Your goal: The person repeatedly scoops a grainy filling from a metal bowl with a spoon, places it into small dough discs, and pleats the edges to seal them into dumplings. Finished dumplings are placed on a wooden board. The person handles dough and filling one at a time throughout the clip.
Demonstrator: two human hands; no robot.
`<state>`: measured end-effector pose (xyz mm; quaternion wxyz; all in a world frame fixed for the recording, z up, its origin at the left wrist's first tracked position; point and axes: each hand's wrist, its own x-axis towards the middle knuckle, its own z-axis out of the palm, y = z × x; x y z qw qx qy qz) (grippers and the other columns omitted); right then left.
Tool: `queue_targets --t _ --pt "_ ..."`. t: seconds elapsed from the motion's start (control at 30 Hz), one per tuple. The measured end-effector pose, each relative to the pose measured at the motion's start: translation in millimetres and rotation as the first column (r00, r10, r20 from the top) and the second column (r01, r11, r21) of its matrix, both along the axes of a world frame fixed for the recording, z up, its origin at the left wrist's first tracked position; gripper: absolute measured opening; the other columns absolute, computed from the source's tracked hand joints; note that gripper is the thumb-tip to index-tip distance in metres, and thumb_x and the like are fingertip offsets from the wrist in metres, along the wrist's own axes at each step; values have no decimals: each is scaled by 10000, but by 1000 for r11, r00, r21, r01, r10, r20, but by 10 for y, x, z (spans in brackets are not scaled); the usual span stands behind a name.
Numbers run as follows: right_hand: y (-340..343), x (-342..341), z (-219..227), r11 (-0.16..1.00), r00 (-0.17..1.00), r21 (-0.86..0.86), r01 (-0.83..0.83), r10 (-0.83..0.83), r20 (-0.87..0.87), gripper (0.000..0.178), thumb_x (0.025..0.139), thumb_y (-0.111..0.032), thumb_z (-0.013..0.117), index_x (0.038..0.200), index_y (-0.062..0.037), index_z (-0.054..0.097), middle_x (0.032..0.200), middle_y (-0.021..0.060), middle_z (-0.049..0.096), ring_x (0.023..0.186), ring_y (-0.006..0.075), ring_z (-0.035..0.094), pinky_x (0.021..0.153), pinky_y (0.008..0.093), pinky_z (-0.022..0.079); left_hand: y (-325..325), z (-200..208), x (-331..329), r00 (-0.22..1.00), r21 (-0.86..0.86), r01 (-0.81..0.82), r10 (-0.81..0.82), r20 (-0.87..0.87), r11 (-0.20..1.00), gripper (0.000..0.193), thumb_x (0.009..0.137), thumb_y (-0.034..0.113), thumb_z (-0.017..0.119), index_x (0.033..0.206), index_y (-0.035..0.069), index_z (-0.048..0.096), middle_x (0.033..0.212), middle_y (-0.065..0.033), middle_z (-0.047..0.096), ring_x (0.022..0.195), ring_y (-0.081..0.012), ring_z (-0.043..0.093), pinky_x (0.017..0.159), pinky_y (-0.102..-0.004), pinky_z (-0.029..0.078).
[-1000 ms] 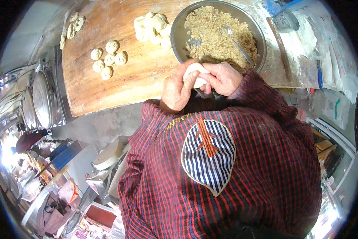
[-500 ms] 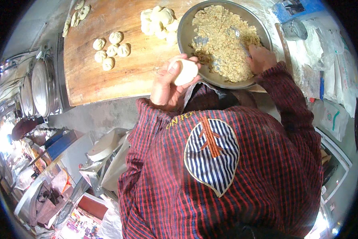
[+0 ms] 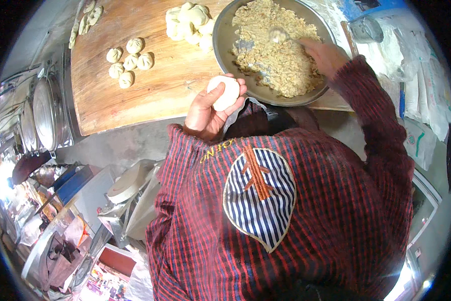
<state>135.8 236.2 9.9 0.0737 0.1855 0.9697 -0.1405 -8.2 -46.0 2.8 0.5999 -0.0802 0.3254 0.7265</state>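
My left hand [image 3: 200, 113] holds a round, pale dough wrapper [image 3: 225, 95] flat across its fingers, with the thumb pressed on top. It hovers over the near edge of the wooden board, just left of a big metal bowl [image 3: 219, 57]. My right hand [image 3: 326, 57] reaches over the bowl's right side, its fingers closed on a spoon [image 3: 278, 34]. The spoon's bowl rests at the crumbly, tan filling [image 3: 273, 62]; motion blurs the hand a little, and the fingers partly hide the handle.
Several pleated buns [image 3: 130, 61] sit left on the wooden board [image 3: 157, 83]. Behind them lies a pile of dough pieces [image 3: 189, 24], with dough strips [image 3: 90, 20] at the far left corner. A metal cup [image 3: 367, 31] and plastic bags [image 3: 411, 60] stand right of the bowl.
My right hand has lifted and shifted farther back in the bowl, carrying the spoon to the left across the filling. The left hand keeps the wrapper, which is turned slightly more upward.
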Motion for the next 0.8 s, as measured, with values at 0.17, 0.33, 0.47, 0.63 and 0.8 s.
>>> queue_targets --t 0.17,0.33,0.47,0.63,0.8 --pt "-262 336 449 952 937 112 -286 254 239 297 767 -137 578 1060 -92 556 743 166 634 725 357 627 626 470 480 51 27 26 995 -22 65 -67 -80 998 307 929 189 492 1173 3 468 1146 -182 562 1060 -263 573 849 -356 530" --pt "-548 273 345 944 803 -29 -328 295 518 347 762 -85 536 1101 -12 514 676 189 610 675 360 624 593 475 472 118 28 71 996 6 69 -69 -58 998 321 949 238 450 1172 8 472 1176 -159 548 1067 -246 564 868 -353 509" --pt "-564 208 352 930 773 -249 -272 365 520 223 707 -137 597 871 11 617 800 212 635 795 371 631 715 451 498 142 13 70 994 -4 99 -99 -39 995 330 957 243 430 1177 0 474 1187 -149 543 1075 -240 558 886 -342 498" --pt "-590 229 392 951 738 -243 -189 301 603 173 693 -98 563 808 7 638 786 233 624 805 392 620 709 453 501 160 -30 58 992 -40 110 -112 -52 993 358 965 245 409 1193 -26 467 1192 -146 544 1071 -242 563 882 -326 502" --pt "-449 240 335 859 886 -507 -70 287 365 232 782 -136 537 932 2 647 604 129 579 590 255 593 539 367 470 162 -26 65 999 12 43 -43 30 999 377 972 259 383 1194 -35 464 1196 -164 542 1053 -246 574 864 -318 512"
